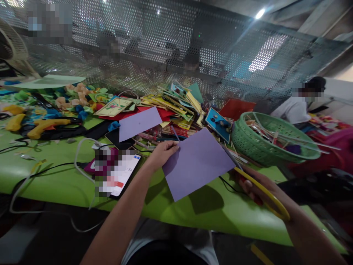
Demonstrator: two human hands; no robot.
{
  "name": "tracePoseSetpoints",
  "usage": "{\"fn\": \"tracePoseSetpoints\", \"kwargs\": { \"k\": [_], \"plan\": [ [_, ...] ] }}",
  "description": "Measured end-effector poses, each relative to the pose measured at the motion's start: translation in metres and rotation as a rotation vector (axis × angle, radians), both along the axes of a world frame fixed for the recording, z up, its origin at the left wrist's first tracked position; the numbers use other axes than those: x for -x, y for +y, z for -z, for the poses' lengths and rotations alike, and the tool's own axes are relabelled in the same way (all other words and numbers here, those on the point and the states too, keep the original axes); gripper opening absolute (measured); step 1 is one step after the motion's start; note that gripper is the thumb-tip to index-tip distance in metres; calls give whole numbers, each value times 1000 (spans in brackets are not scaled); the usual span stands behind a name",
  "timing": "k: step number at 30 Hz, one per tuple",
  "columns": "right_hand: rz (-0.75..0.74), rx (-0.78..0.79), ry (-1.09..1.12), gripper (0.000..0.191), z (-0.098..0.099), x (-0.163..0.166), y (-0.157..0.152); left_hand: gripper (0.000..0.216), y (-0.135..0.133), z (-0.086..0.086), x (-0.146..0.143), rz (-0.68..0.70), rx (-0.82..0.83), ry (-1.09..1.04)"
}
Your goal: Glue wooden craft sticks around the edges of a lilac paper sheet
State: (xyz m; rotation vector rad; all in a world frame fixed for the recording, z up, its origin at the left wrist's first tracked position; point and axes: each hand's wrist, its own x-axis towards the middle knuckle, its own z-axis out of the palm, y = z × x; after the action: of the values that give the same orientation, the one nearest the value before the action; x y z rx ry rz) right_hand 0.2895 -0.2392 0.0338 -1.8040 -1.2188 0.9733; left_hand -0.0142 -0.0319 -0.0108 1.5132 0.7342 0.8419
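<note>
My left hand (pixel 164 154) pinches the upper left corner of a purple paper sheet (pixel 197 165), held tilted above the green table. A thin purple strip sticks up beside my fingertips. At the sheet's right edge, my right hand (pixel 253 186) is wrapped round scissors (pixel 275 207) with yellow handles. Their dark blades lie along that edge, partly hidden by the paper. Behind my left hand a smaller purple paper piece (pixel 140 122) rests over a dark phone.
A lit phone (pixel 127 175) and cables lie left on the green table (pixel 55 184). Yellow-handled glue guns (pixel 46 127) and crumpled coloured paper are farther left. Decorated cards (pixel 176 103) are heaped behind, near a green basket (pixel 248 141). A person (pixel 293 106) sits far right.
</note>
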Motion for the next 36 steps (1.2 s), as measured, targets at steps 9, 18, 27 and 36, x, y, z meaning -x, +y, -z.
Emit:
{"fn": "tracePoseSetpoints", "kwargs": {
  "k": [9,18,27,36],
  "plan": [
    [-41,-13,5,69,3,-3,2,32,0,1,0,6,29,-5],
    [-14,18,17,74,2,0,1,29,2,6,0,32,25,-42],
    [19,43,3,69,2,3,2,34,3,8,1,47,31,-49],
    [50,36,-1,68,0,9,2,35,3,7,0,43,38,-38]
  ]
}}
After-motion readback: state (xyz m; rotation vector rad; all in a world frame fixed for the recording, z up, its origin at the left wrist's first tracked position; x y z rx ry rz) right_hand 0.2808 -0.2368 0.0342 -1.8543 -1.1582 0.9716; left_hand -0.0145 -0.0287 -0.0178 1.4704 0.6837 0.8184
